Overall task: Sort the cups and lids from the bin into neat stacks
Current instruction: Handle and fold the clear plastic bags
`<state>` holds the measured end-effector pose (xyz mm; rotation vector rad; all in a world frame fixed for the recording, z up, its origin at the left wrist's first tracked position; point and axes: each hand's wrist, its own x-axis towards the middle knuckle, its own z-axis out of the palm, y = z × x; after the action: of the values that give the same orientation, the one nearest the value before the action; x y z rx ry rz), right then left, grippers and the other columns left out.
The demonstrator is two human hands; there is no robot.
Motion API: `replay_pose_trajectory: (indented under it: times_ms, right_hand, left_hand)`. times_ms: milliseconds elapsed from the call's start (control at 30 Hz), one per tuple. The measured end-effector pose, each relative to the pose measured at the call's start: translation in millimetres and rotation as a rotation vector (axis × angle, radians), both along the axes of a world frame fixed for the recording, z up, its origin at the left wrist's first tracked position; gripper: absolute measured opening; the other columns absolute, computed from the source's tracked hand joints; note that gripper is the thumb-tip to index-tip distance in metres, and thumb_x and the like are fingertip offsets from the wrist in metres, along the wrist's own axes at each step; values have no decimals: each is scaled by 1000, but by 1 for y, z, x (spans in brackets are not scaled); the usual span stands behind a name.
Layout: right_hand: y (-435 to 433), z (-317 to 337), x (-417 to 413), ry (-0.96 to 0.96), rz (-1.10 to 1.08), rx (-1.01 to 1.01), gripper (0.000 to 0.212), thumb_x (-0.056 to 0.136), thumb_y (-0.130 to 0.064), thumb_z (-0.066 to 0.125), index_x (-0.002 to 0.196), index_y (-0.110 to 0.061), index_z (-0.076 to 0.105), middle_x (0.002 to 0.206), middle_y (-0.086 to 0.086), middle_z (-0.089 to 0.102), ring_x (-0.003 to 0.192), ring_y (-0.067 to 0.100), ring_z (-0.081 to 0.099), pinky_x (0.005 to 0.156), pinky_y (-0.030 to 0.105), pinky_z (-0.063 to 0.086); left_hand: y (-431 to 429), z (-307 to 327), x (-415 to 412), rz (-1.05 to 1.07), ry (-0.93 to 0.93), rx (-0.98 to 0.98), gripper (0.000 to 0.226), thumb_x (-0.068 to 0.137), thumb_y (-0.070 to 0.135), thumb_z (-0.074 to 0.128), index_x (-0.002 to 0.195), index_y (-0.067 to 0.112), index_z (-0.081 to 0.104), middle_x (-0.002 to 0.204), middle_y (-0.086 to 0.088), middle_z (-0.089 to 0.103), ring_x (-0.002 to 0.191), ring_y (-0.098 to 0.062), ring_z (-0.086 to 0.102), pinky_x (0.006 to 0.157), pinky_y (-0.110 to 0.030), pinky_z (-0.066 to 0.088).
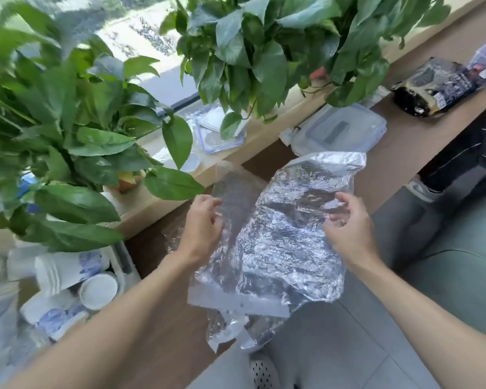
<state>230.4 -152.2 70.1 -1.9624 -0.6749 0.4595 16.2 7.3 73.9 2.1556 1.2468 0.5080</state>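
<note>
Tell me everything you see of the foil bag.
The foil bag is silver, crinkled and shiny, flat and limp, seemingly empty. A clear, bubbled flap stands off its left side; pale tape strips cross its ragged lower end. It is held in the air, tilted, top away from the person. The left hand pinches the clear flap, the right hand grips the right edge. Nothing else visibly touches it.

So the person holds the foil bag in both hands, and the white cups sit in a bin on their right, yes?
Not quite: the cups lie in the bin on the person's left, not right, as the head view shows. The left hand and right hand do both hold the foil bag.
</note>
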Motion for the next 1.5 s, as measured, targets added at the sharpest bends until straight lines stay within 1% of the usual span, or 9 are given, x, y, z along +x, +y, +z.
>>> replay_pose_trajectory:
  times_ms: [167, 300, 600, 733, 867, 967, 1033, 1200, 1500]
  right_hand:
    - [7, 66, -46, -244, 262, 18, 57, 81, 6, 64, 132, -9, 45, 112, -2, 43, 78, 5, 45, 75, 9, 44]
    - [20, 118, -104, -346, 438, 60, 56, 77, 2, 71, 127, -9, 49, 96, 2, 55, 68, 15, 52, 72, 17, 48]
    - [59, 220, -293, -374, 833, 237, 59, 78, 0, 68, 132, -9, 46, 71, -9, 57, 59, 1, 54, 62, 7, 41]
    - [72, 249, -379, -380, 1027, 309, 51, 79, -1, 69, 122, -14, 45, 69, -7, 56, 57, 0, 52, 56, 6, 40]
    - [80, 263, -452, -349, 1281, 391, 47, 80, -3, 69, 116, -19, 45, 74, -9, 59, 64, -3, 57, 56, 8, 41]
    - [77, 268, -502, -350, 1449, 446, 40, 81, -7, 69, 108, -25, 45, 80, -6, 63, 65, 4, 59, 59, 18, 46]
    - [69, 270, -533, -340, 1571, 490, 36, 80, -6, 68, 106, -21, 48, 82, -3, 63, 65, 15, 61, 59, 13, 42]
    - [30, 263, -608, -314, 1905, 510, 44, 81, -3, 64, 121, -13, 49, 86, -7, 60, 72, -3, 54, 66, 3, 35]
    - [-116, 229, -752, -195, 2550, 501, 51, 87, -12, 62, 129, -31, 38, 88, -6, 60, 75, 7, 56, 70, 17, 43]
  left_hand:
    - [-23, 74, -55, -2, -25, 167, 48, 86, 3, 67, 133, 1, 57, 128, -10, 60, 103, -16, 59, 102, -22, 41]
    - [-37, 127, -124, 48, 3, 262, 47, 77, 2, 80, 120, -1, 62, 115, -13, 62, 99, -24, 63, 89, -8, 35]
    - [-73, 235, -323, 338, 115, 484, 37, 80, -10, 67, 116, -4, 61, 106, -16, 59, 92, -29, 60, 79, -15, 33]
    - [-104, 263, -404, 521, 187, 507, 37, 79, -8, 68, 115, -2, 61, 104, -17, 61, 94, -36, 61, 83, -35, 44]
    - [-149, 276, -463, 720, 266, 484, 35, 85, 3, 68, 119, 1, 60, 108, -13, 60, 97, -34, 62, 88, -43, 49]
    - [-190, 279, -495, 893, 295, 437, 37, 89, 11, 67, 124, 4, 57, 117, -11, 57, 102, -34, 61, 93, -46, 48]
    - [-221, 279, -511, 1005, 320, 421, 37, 91, 15, 65, 125, 5, 56, 120, -9, 55, 101, -34, 61, 92, -46, 48]
    - [-309, 270, -539, 1272, 352, 350, 36, 94, 19, 62, 128, 9, 54, 123, -4, 54, 98, -28, 62, 89, -40, 47]
    - [-501, 228, -571, 1825, 379, 123, 40, 92, 17, 61, 130, 10, 51, 120, -2, 49, 92, -33, 62, 87, -44, 48]
